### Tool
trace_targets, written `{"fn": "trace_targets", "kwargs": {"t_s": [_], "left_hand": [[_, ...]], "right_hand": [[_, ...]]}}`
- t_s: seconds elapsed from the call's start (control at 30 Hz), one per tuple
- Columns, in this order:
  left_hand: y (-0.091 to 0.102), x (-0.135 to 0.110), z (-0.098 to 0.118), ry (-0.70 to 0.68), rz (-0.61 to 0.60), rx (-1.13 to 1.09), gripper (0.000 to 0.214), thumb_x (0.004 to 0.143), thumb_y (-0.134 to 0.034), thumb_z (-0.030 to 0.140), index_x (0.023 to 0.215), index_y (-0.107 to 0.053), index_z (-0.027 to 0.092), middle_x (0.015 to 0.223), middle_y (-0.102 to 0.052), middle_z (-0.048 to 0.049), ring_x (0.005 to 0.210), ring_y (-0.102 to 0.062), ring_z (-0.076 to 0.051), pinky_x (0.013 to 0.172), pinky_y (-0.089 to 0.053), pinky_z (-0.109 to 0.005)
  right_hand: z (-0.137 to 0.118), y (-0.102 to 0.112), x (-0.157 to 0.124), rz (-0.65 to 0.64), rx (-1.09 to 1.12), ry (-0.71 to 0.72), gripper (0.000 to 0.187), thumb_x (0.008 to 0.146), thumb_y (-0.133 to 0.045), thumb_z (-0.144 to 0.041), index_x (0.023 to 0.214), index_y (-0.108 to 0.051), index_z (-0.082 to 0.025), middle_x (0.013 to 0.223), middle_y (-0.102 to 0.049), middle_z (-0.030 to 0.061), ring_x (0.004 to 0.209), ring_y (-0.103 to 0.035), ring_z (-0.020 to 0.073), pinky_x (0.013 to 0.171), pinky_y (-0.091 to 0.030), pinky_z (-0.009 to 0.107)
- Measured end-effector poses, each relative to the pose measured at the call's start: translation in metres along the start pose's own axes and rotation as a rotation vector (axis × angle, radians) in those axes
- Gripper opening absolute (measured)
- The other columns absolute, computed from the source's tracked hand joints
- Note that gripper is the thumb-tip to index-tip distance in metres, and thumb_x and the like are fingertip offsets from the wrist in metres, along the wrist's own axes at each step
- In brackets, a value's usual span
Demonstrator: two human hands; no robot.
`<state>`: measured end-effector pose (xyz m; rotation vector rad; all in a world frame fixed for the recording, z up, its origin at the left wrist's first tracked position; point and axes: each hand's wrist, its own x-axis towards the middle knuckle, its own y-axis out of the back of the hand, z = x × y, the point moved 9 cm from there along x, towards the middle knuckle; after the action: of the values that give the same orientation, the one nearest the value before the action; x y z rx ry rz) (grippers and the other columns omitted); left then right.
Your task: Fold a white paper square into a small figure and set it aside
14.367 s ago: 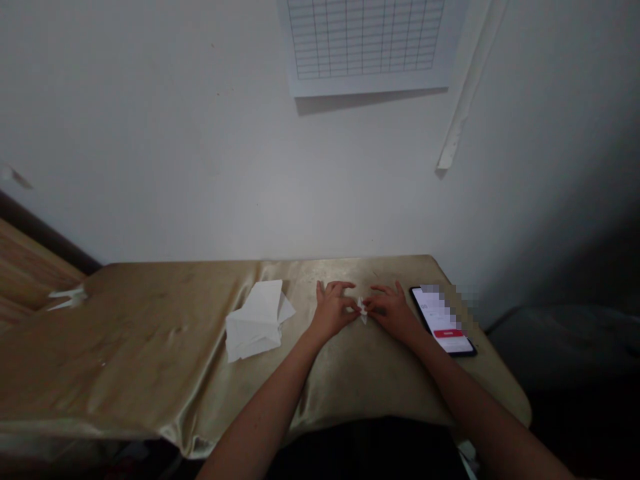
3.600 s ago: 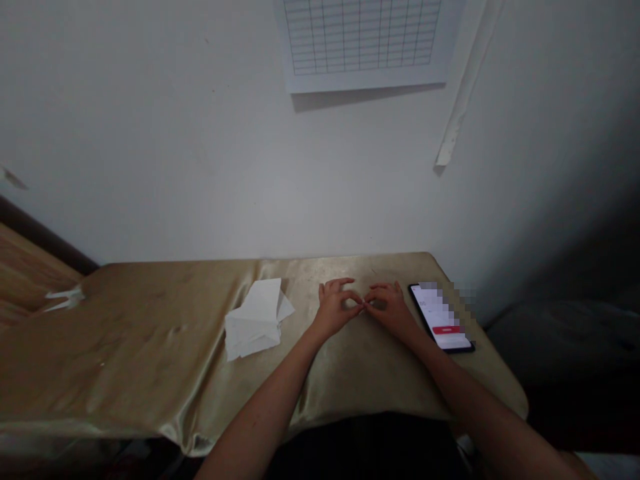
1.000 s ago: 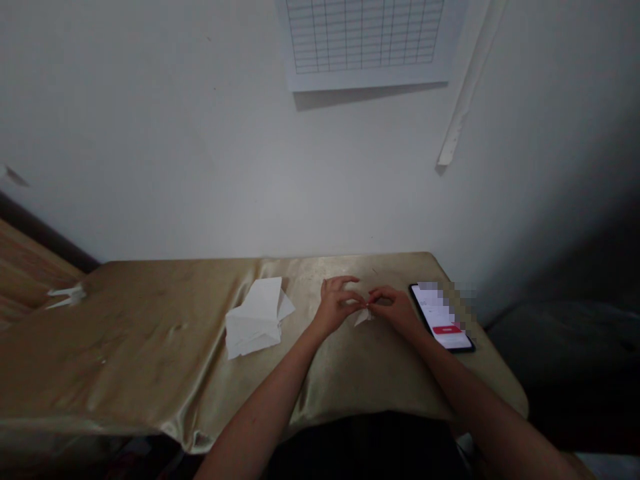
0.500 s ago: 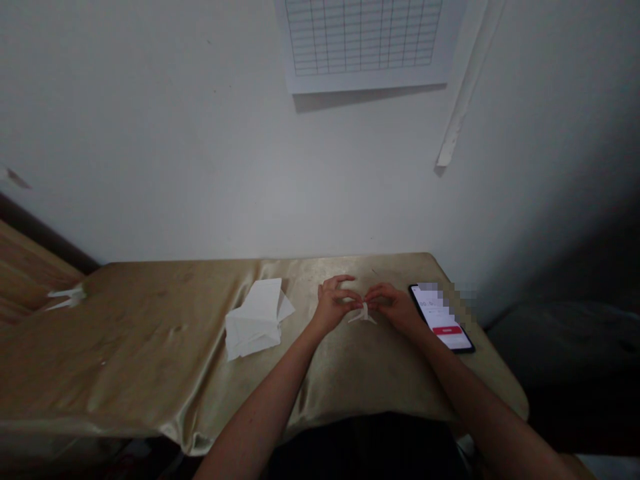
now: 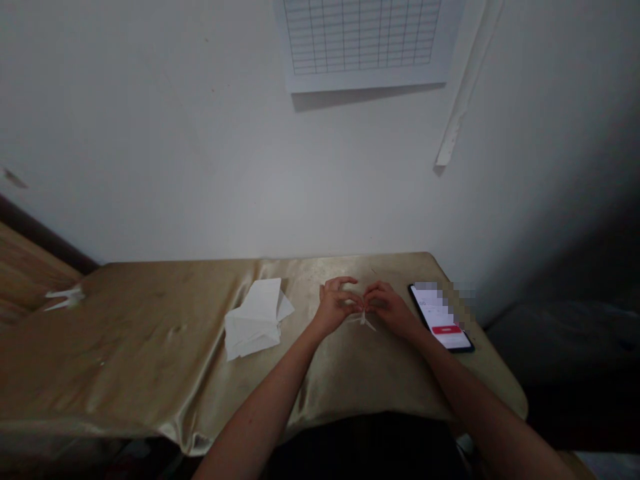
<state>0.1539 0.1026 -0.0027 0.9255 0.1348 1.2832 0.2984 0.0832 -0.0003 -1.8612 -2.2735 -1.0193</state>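
Note:
My left hand [image 5: 338,305] and my right hand [image 5: 387,307] meet over the right half of the table. Both pinch a small folded piece of white paper [image 5: 363,319] between thumb and fingertips. Its thin, pointed ends stick out below the fingers toward me; the fingertips hide its upper part. The other fingers of my left hand are loosely curled above the pinch. To the left of my left hand lies a loose pile of white paper sheets [image 5: 254,323], overlapping at odd angles.
A phone [image 5: 443,319] with a lit screen and a red button lies right of my right hand. Gold satin cloth [image 5: 150,333] covers the table. White paper scraps [image 5: 67,297] lie at the far left. A printed grid sheet [image 5: 363,40] hangs on the wall behind.
My fingertips have come closer together and a little lower on the folded paper, whose ends have shifted and look narrower. The pile and the phone stay where they were.

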Motion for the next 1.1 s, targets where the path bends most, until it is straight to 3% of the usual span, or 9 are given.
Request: {"fn": "trace_targets", "kwargs": {"t_s": [0.33,0.57,0.8,0.97,1.1], "left_hand": [[0.009,0.002,-0.001,0.050,0.048,0.011,0.009,0.076,-0.084,0.025,0.081,-0.079,0.030,0.129,-0.066,-0.0012,0.126,-0.054,-0.026,0.113,-0.034,-0.053],[0.007,-0.001,0.002,0.063,0.040,0.043,0.013,0.069,-0.089,0.030,0.079,-0.080,0.033,0.133,-0.064,-0.0001,0.131,-0.049,-0.029,0.118,-0.026,-0.059],[0.012,0.000,-0.001,0.061,0.088,-0.017,0.008,0.072,-0.087,0.028,0.076,-0.080,0.030,0.129,-0.067,-0.0011,0.127,-0.054,-0.027,0.115,-0.032,-0.056],[0.013,0.001,-0.001,0.044,0.117,-0.076,0.009,0.071,-0.087,0.026,0.075,-0.080,0.029,0.127,-0.068,-0.0035,0.124,-0.057,-0.027,0.111,-0.038,-0.051],[0.013,0.000,-0.002,0.047,0.127,-0.087,0.010,0.069,-0.088,0.025,0.073,-0.080,0.029,0.126,-0.069,-0.0035,0.124,-0.057,-0.027,0.112,-0.038,-0.050]], "right_hand": [[-0.005,0.013,-0.002,0.126,-0.171,0.061,0.005,0.085,-0.066,-0.023,0.085,-0.069,-0.026,0.103,-0.061,0.0056,0.107,-0.054,0.0247,0.099,-0.043,0.045],[-0.006,0.014,-0.004,0.158,-0.218,0.088,0.002,0.087,-0.068,-0.028,0.087,-0.070,-0.027,0.105,-0.062,0.0063,0.109,-0.055,0.0253,0.101,-0.044,0.046],[0.004,0.017,-0.004,0.182,-0.110,-0.005,0.024,0.086,-0.071,-0.040,0.106,-0.070,-0.029,0.112,-0.063,0.0062,0.113,-0.056,0.0258,0.103,-0.044,0.045],[0.009,0.017,-0.001,0.154,-0.051,-0.038,0.019,0.086,-0.069,-0.045,0.088,-0.076,-0.027,0.101,-0.068,0.0064,0.105,-0.059,0.0251,0.097,-0.045,0.044],[0.011,0.016,0.000,0.155,-0.011,-0.029,0.019,0.086,-0.069,-0.045,0.084,-0.077,-0.027,0.098,-0.068,0.0055,0.102,-0.060,0.0235,0.094,-0.045,0.042]]}}
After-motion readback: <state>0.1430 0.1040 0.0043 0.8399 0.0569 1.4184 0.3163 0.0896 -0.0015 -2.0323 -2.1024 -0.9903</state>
